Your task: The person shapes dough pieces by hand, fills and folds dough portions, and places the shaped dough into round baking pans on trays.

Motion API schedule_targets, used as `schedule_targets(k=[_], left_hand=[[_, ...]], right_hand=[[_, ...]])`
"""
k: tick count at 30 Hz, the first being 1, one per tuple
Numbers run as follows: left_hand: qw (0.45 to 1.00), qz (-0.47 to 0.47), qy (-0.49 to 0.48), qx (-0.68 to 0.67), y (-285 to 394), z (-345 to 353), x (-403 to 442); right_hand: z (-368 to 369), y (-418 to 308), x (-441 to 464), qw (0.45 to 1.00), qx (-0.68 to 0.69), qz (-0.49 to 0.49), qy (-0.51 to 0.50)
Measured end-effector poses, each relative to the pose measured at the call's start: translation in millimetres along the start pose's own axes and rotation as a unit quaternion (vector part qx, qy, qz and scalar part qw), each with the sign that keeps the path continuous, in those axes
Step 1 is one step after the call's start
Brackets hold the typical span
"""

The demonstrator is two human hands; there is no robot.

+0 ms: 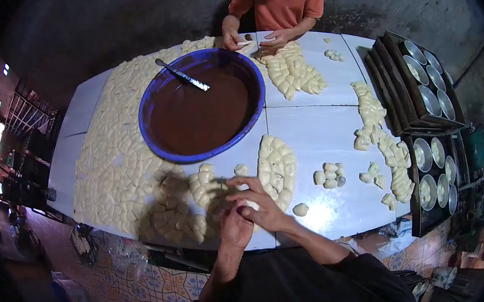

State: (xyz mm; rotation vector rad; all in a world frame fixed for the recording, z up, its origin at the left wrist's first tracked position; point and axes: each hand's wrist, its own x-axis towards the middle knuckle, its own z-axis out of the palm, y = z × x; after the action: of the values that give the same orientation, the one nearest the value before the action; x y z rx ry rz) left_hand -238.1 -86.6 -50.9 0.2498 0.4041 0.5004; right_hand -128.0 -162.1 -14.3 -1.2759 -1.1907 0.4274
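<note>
- The left hand (236,229) is raised against a dough piece (253,205); its fingers are partly hidden, so its grip cannot be told.
- The right hand (266,208) has its fingers bent and spread apart.
- The dough piece is between both hands, above the table's (307,128) near edge.
- A blue basin (188,159) stands toward the far edge.

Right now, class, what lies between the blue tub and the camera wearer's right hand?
In the head view, pale dough pieces and some bare white tabletop lie between the tub and right hand.
</note>
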Motion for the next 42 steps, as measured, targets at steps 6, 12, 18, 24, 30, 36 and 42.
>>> schedule_targets(k=[6,12,18,24,30,36,42], left_hand=[[0.920,-0.206,-0.321,-0.088,20,54,48],[0.534,0.140,-0.029,0.833,77,116,212],[0.627,-0.091,0.039,0.773,58,90,235],[0.865,0.051,-0.021,0.499,30,75,129],[0.952,-0.050,0.045,0.298,16,54,43],[0.818,-0.019,-0.114,0.564,13,30,8],[0.868,-0.079,-0.171,0.459,-11,37,-7]], right_hand=[[-38,52,-10,0.936,0.328,0.129,-0.001],[-50,54,-15,0.910,0.357,0.186,0.097],[-43,77,-43,0.877,0.396,0.219,0.160],[-40,60,-19,0.747,0.546,0.282,0.255],[-15,32,-27,0.810,0.335,0.359,0.319],[-17,-1,-62,0.955,-0.259,0.066,0.127],[-27,-34,-84,0.950,-0.050,0.118,0.285]])
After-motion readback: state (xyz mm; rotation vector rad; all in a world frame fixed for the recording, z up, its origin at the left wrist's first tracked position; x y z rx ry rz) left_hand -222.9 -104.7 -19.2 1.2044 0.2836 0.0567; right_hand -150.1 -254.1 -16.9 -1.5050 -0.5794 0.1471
